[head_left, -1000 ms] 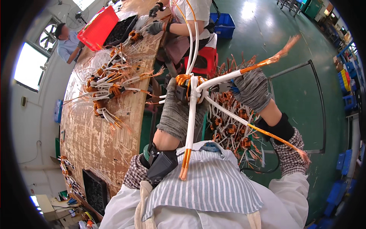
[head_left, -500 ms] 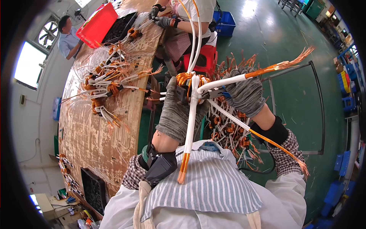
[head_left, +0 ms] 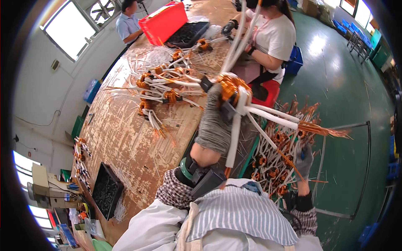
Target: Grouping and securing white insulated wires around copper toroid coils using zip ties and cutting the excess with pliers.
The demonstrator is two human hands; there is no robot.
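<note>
Left hand (head_left: 215, 127), head view: grasping the copper-wound coil (head_left: 229, 89).
Right hand (head_left: 305, 161): lowered beside the coil pile (head_left: 272, 172); grip cannot be told.
Step, apparently: supporting the coil one-handed, white leads (head_left: 235, 140) splayed.
Next move calls for: steady left grip.

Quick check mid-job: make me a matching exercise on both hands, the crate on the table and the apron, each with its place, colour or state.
1. left hand
2. right hand
3. crate
4. apron

A. blue-and-white striped
B. at the right edge of the pile
C. red, on the table
D. holding a coil

Pairs: 1-D, 2-B, 3-C, 4-A
</note>
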